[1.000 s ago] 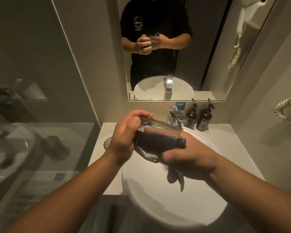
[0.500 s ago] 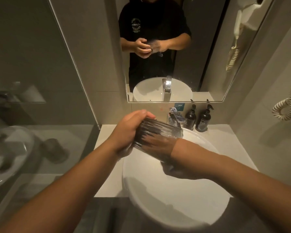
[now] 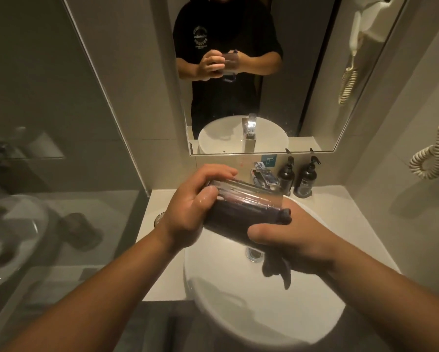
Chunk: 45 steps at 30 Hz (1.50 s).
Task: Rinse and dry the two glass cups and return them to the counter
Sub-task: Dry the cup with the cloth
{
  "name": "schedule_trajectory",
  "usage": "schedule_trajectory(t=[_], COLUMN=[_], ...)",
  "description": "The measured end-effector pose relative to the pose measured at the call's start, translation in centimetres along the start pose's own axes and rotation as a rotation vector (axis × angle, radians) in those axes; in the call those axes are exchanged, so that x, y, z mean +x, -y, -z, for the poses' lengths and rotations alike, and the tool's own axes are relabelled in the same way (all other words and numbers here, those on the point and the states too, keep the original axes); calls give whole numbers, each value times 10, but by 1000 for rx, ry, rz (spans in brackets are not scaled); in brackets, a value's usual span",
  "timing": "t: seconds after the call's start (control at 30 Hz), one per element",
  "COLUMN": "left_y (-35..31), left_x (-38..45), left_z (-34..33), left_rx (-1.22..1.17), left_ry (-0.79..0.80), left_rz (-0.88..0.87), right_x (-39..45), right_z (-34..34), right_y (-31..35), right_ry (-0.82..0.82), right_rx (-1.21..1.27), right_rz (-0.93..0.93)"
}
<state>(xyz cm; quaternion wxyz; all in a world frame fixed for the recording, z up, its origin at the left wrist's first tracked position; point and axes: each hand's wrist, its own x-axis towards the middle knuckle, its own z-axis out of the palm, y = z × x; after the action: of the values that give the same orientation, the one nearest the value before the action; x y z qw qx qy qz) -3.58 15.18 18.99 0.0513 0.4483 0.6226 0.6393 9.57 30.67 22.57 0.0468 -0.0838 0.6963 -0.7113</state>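
Observation:
A ribbed glass cup (image 3: 249, 196) lies tilted on its side above the round white basin (image 3: 259, 308). My left hand (image 3: 190, 212) grips its base end, fingers curled over the top. A dark cloth (image 3: 238, 222) is stuffed inside the cup and trails below my right hand (image 3: 294, 237), which holds the cloth at the cup's mouth. The second glass cup (image 3: 159, 218) stands on the counter, mostly hidden behind my left wrist.
A chrome tap (image 3: 263, 175) and two dark pump bottles (image 3: 285, 177) stand behind the basin. The pale counter (image 3: 340, 224) runs either side. A glass shower screen (image 3: 61, 174) is on the left, a mirror (image 3: 315, 72) ahead, a coiled cord (image 3: 434, 156) at right.
My right hand drew back out of the cup, and the dark cloth shows inside the glass again. The cup turned a little in my left hand.

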Motion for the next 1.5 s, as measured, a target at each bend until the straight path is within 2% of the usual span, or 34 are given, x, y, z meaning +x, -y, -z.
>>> schedule_trajectory(t=[0.07, 0.1, 0.13, 0.17, 0.23, 0.37, 0.5, 0.67, 0.9, 1.0, 1.07, 1.13, 1.17, 1.23, 1.27, 1.3, 1.37, 1.4, 1.43, 1.5], left_y=[-2, -5, -9, -11, -10, 1, 6, -1, 5, 8, 9, 12, 14, 10, 7, 4, 1, 2, 3, 9], left_x=[5, 9, 13, 16, 19, 18, 16, 22, 17, 15, 12, 7, 4, 8, 14, 21, 33, 35, 36, 32], left_z=[3, 5, 7, 9, 8, -3, -7, -2, 1, 3, 2, 3, 5, 7, 6, 4, -3, -7, -12, -17], left_rx=[-199, -318, -408, -441, -426, -396, -341, -76, -7, 96, 175, 231, 230, 103, 47, 56, 99, 65, -8, -167], left_ry=[65, 93, 131, 176, 204, 60, 22, 26, 26, 63, 80, 120, 160, 282, 369, 478, 698, 765, 780, 684], left_rz=[220, 401, 591, 735, 812, 704, 541, 300, 140, -59, -202, -249, -180, 169, 359, 468, 527, 541, 575, 658], right_x=[2, 5, 8, 11, 12, 11, 11, 10, 14, 14, 12, 9, 8, 5, 5, 9, 19, 24, 29, 33], right_z=[8, 11, 10, 9, 6, 9, 10, 15, 10, 8, 9, 15, 22, 40, 46, 49, 49, 50, 52, 66], right_y=[12, 14, 14, 12, 9, 5, 0, 1, -9, -16, -19, -15, -13, -6, -1, 4, 10, 11, 11, 8], right_ry=[57, 153, 257, 343, 449, 382, 208, 6, -7, 36, 89, 98, 78, 48, 122, 263, 504, 556, 552, 480], right_rx=[-731, -1059, -1279, -1421, -1537, -1378, -952, -404, 196, 512, 634, 543, 402, -105, -380, -551, -615, -596, -587, -493], right_rz=[146, 216, 262, 279, 265, 236, 116, -19, -60, -6, 47, 44, 15, -24, -21, -27, -89, -112, -121, -142])
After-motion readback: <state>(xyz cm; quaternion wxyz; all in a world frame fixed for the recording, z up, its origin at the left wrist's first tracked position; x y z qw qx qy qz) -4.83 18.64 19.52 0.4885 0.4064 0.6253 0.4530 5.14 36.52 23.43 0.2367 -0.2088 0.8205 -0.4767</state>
